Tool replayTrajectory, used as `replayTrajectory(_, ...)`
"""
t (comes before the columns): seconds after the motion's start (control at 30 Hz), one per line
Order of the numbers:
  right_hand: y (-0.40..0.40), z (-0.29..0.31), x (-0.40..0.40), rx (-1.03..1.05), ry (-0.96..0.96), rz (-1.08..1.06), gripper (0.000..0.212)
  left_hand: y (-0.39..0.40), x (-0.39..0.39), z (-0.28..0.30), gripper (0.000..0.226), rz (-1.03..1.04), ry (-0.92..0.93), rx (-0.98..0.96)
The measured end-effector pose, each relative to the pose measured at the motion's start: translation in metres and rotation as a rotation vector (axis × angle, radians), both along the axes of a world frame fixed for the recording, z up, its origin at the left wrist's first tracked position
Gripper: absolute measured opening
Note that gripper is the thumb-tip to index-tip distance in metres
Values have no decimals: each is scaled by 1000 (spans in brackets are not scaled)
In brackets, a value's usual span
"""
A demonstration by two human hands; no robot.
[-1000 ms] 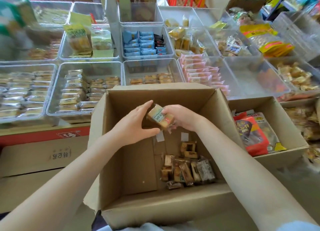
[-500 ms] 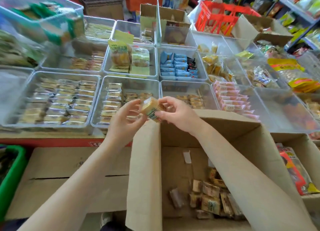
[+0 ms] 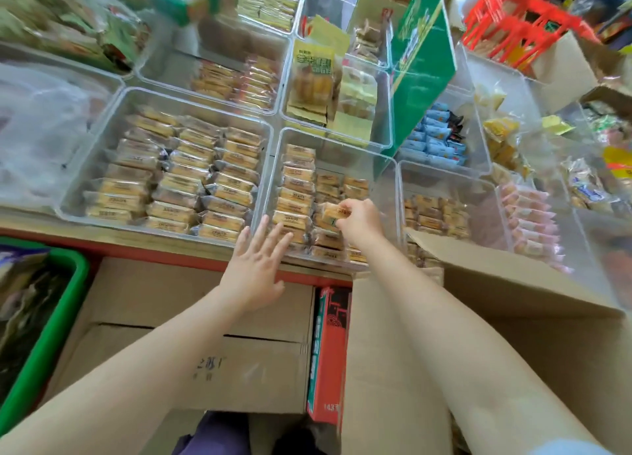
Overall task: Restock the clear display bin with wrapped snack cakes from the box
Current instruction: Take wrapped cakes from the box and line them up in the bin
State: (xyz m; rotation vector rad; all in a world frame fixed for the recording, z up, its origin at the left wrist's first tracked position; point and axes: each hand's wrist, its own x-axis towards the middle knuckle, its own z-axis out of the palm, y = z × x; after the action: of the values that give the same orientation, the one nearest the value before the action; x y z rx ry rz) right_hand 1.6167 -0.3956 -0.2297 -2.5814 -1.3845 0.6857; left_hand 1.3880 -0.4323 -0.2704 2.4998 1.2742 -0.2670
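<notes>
Change: half a second ago both hands held one cake together above the box edge; now the hands are apart and the view has swung left, so the box interior is out of sight.
Green crate (image 3: pixel 51 318): at the far left, low down, holding dark packets.
Left bin (image 3: pixel 85 167): packed with rows of wrapped cakes, little open room inside.
Cartons (image 3: pixel 205 318): closed, stacked under the shelf edge, below the left forearm.
Left hand (image 3: pixel 254 266): flat, fingers straight and spread, holding nothing; its fingertips reach the front wall of the bin, but contact cannot be told.
Shelf edge (image 3: pixel 171 256): a red strip running beneath the bins' front walls, just behind the left hand.
Bin (image 3: pixel 342 143): the clear one in the middle, with a full column of cakes on its left, shorter columns beside it, and bare floor toward the back and right.
Cake (image 3: pixel 333 213): pinched in the right hand, low inside the bin, at the middle column.
Right hand (image 3: pixel 359 220): past the bin's front wall, fingers curled on the cake's wrapper.
Red carton (image 3: pixel 328 352): upright, wedged between the cartons and the box.
Box (image 3: pixel 513 283): at the right under the right forearm, its flap up near the next bin.
Right bin (image 3: pixel 444 181): a few cakes at its front left, with room behind them.
</notes>
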Motion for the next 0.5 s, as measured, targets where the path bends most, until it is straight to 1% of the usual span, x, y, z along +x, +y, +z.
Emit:
replayTrajectory(0.1,4,-28,-7,-164,-27,26,47,0,0,-3,95,-7,15,5)
replayTrajectory(0.17,2,-34,-9,-256,-14,75,47,1,-2,-4,96,-6,7,-4)
replayTrajectory(0.23,-2,-33,-11,-270,-15,123,45,1,-3,-6,96,-4,-12,-15)
replayTrajectory(0.4,-24,-34,-27,-257,-39,208,52,1,-3,-7,96,-9,-25,-24)
replayTrajectory(0.5,-22,-27,-29,-347,-96,254,53,2,-3,-5,97,-9,-16,-29)
